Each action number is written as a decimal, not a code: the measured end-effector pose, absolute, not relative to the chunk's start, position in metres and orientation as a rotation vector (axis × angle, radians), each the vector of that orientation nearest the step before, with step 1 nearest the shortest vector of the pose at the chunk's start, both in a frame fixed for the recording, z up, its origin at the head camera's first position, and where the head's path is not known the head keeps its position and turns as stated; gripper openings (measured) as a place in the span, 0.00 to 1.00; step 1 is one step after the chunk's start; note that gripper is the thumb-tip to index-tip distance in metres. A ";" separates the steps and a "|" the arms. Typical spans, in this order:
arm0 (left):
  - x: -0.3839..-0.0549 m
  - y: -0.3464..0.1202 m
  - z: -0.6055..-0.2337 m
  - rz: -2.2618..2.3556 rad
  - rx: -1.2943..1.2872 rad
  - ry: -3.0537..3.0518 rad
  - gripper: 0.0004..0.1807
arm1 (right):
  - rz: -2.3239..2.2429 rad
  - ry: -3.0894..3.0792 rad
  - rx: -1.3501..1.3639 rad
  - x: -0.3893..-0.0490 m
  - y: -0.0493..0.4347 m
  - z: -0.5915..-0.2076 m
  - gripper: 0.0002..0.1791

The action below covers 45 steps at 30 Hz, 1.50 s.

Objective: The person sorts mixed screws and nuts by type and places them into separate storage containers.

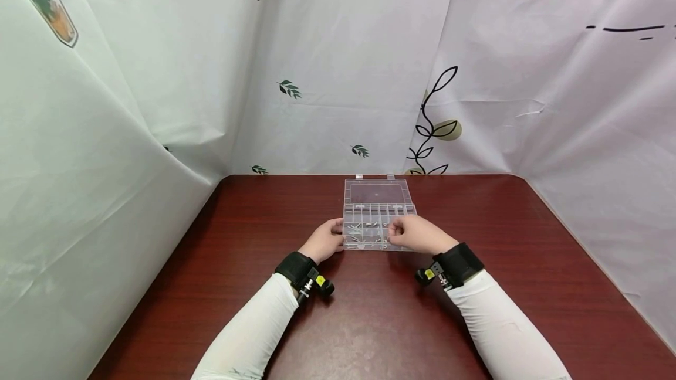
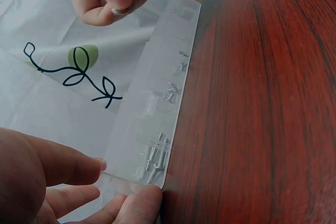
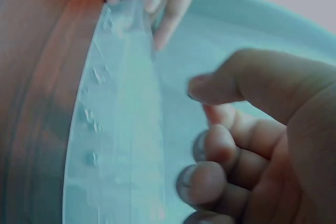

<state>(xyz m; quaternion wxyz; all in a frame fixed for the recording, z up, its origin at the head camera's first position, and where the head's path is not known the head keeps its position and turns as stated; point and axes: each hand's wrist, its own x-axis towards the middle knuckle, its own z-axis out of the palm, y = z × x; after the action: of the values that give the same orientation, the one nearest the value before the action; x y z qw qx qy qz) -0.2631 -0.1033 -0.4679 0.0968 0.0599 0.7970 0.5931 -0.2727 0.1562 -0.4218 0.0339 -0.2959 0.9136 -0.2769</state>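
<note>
A clear plastic compartment box (image 1: 372, 228) stands on the table with its lid (image 1: 377, 192) laid back away from me. Small metal screws (image 2: 152, 158) lie in its near compartments, the longer ones toward the left end. At the box's left end, my left hand (image 1: 323, 241) grips the near corner between thumb and fingers. My right hand (image 1: 419, 234) hovers over the right part of the box, fingers curled in and thumb (image 3: 215, 88) brought close to the index fingertip. No object shows between them, though I cannot tell if something tiny is hidden there.
The dark red wooden table (image 1: 348, 321) reaches back to a white patterned cloth (image 1: 327, 63), which hangs behind it and along both sides. Black wrist straps with small cameras (image 1: 324, 287) sit on both wrists, low over the tabletop.
</note>
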 end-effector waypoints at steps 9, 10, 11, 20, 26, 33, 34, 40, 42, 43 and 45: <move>-0.264 -0.103 -0.468 1.753 0.173 2.366 0.29 | -1.106 2.936 -0.524 -0.290 0.179 -0.428 0.08; -0.264 -0.103 -0.468 1.753 0.173 2.366 0.29 | -1.120 2.938 -0.487 -0.292 0.180 -0.430 0.08; -0.264 -0.103 -0.468 1.752 0.175 2.367 0.29 | -1.119 2.944 -0.467 -0.293 0.182 -0.432 0.08; -0.265 -0.103 -0.467 1.756 0.185 2.371 0.30 | -1.095 2.970 -0.354 -0.302 0.191 -0.446 0.10; -0.266 -0.103 -0.467 1.750 0.176 2.371 0.30 | -1.082 2.975 -0.353 -0.304 0.193 -0.450 0.13; -0.265 -0.104 -0.467 1.740 0.169 2.373 0.30 | -1.070 2.972 -0.355 -0.305 0.193 -0.451 0.13; -0.265 -0.104 -0.467 1.738 0.169 2.374 0.30 | -1.068 2.974 -0.352 -0.305 0.193 -0.451 0.12; -0.265 -0.105 -0.468 1.736 0.167 2.377 0.30 | -1.074 2.970 -0.355 -0.306 0.193 -0.452 0.11; -0.265 -0.104 -0.467 1.732 0.162 2.379 0.30 | -1.081 2.966 -0.355 -0.306 0.193 -0.452 0.11; -0.265 -0.104 -0.468 1.732 0.159 2.382 0.29 | -1.083 2.964 -0.352 -0.306 0.193 -0.453 0.11; -0.264 -0.104 -0.468 1.728 0.152 2.385 0.29 | -1.079 2.961 -0.351 -0.306 0.193 -0.454 0.11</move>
<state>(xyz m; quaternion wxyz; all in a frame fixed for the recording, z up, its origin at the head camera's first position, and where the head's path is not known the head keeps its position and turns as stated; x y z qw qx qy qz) -0.2643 -0.1041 -0.4683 0.0958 0.0513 0.8050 0.5833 -0.3057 0.1929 -0.4536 -0.0148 -0.1105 0.9337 -0.3403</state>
